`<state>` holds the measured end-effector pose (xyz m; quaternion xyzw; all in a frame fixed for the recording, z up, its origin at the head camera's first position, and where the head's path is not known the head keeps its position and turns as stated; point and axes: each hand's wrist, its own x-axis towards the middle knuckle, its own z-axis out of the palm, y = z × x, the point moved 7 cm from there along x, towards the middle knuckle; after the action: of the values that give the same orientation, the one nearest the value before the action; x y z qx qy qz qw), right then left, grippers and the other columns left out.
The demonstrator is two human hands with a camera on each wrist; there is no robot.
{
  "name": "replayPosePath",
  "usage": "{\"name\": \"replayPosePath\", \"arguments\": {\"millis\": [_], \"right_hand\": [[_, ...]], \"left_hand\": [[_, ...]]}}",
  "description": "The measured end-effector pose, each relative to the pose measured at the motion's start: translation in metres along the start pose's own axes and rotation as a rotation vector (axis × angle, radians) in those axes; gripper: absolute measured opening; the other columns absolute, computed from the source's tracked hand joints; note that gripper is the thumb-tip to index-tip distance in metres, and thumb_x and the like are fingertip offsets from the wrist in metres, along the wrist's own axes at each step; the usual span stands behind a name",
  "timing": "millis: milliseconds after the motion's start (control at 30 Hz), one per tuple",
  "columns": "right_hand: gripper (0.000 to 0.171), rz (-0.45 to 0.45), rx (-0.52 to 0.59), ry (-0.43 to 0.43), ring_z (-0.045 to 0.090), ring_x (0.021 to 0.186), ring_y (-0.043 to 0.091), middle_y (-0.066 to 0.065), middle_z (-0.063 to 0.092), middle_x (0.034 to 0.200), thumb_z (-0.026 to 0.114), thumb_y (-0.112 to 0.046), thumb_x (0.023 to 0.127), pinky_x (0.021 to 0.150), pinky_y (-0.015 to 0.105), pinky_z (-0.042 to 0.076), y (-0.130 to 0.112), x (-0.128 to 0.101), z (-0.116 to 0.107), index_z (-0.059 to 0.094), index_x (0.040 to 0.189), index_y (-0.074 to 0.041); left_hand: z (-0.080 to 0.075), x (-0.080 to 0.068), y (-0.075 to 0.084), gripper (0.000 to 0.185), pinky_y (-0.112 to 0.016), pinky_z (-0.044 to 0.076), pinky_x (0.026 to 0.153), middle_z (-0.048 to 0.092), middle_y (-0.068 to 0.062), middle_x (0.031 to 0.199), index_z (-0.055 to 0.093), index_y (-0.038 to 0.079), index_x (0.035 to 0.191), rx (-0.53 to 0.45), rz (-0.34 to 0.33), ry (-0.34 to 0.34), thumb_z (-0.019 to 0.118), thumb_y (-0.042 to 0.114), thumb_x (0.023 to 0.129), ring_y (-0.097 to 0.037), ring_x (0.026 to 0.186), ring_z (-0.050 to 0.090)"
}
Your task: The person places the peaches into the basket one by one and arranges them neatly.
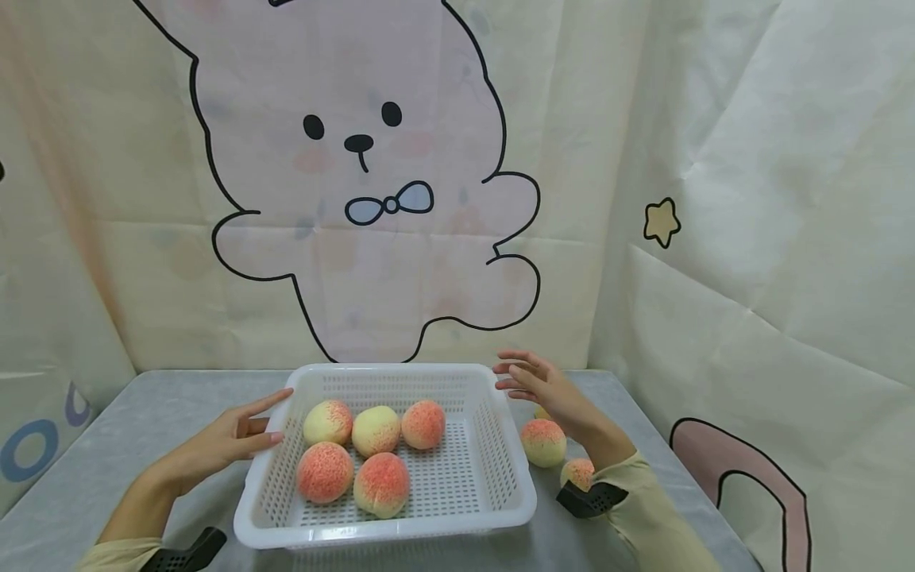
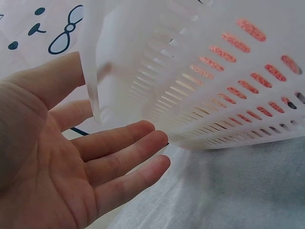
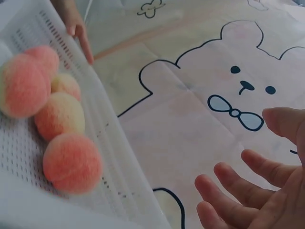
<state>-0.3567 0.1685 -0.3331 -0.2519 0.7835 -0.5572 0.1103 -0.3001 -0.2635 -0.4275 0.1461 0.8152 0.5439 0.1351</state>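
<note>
1. Nearest you: the white basket (image 1: 386, 532) sits on the grey table (image 1: 86, 477), near rim toward you. Five peaches rest on its floor, two in front (image 1: 325, 472) (image 1: 381, 484) and three behind (image 1: 329, 422) (image 1: 376, 430) (image 1: 423, 423), all toward the basket's left half. Judged from this, most of the loading looks done.

2. Your left hand (image 1: 229, 438) is at the basket's left wall, fingers straight and relaxed, gripping nothing. The left wrist view shows the palm open beside the slotted wall, fingertips (image 2: 143, 143) very near it; contact cannot be confirmed.

3. Right of the basket, on the table: two peaches (image 1: 544, 442) (image 1: 577, 473) outside it, near your right forearm. A third shape (image 1: 541, 412) peeks from behind your right hand; too hidden to call. These appear to be what is left.

4. Farther: your right hand (image 1: 539, 385) hovers by the basket's far right corner, fingers spread and loose, holding nothing. The right wrist view agrees: open fingers (image 3: 238, 191), basket just to their left.

5. Farthest: a cartoon bear cloth (image 1: 372, 159) hangs behind the table.

6. Judgement: neither hand has a grip on the basket or on any fruit.
</note>
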Motion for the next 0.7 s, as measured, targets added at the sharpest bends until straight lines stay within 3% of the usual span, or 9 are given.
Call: {"name": "replayPosePath", "arguments": {"millis": [267, 400, 533, 700], "right_hand": [[0.044, -0.018, -0.148, 0.040, 0.063, 0.122, 0.033, 0.024, 0.054, 0.142, 0.050, -0.026, 0.107, 0.098, 0.030, 0.052, 0.013, -0.027, -0.021, 0.045, 0.146, -0.005], [0.044, -0.018, -0.180, 0.045, 0.065, 0.120, 0.026, 0.026, 0.055, 0.141, 0.049, -0.025, 0.108, 0.098, 0.029, 0.053, 0.022, -0.040, -0.030, 0.044, 0.146, -0.004], [0.044, -0.004, -0.193, 0.048, 0.066, 0.115, 0.011, 0.026, 0.053, 0.142, 0.047, -0.023, 0.108, 0.099, 0.031, 0.052, 0.031, -0.053, -0.039, 0.044, 0.146, -0.003], [0.042, 0.030, -0.196, 0.029, 0.064, 0.116, 0.006, 0.008, 0.059, 0.138, 0.043, -0.023, 0.109, 0.100, 0.027, 0.048, 0.043, -0.073, -0.049, 0.047, 0.143, 0.001]], "left_hand": [[0.000, -0.001, 0.002, 0.079, -0.041, 0.059, 0.085, 0.051, -0.036, 0.144, 0.007, 0.010, 0.164, 0.007, -0.003, 0.006, 0.057, 0.023, 0.103, -0.024, 0.107, 0.070], [-0.001, 0.000, 0.003, 0.079, -0.039, 0.059, 0.084, 0.051, -0.035, 0.144, 0.007, 0.010, 0.164, 0.011, -0.005, 0.006, 0.057, 0.023, 0.103, -0.023, 0.106, 0.070], [-0.001, -0.001, 0.004, 0.079, -0.037, 0.059, 0.083, 0.052, -0.035, 0.144, 0.007, 0.010, 0.164, 0.005, -0.003, 0.002, 0.057, 0.023, 0.104, -0.022, 0.105, 0.071], [0.000, -0.002, 0.004, 0.079, -0.035, 0.059, 0.082, 0.050, -0.035, 0.145, 0.006, 0.010, 0.164, -0.008, 0.000, -0.005, 0.056, 0.023, 0.104, -0.021, 0.104, 0.071]]}}
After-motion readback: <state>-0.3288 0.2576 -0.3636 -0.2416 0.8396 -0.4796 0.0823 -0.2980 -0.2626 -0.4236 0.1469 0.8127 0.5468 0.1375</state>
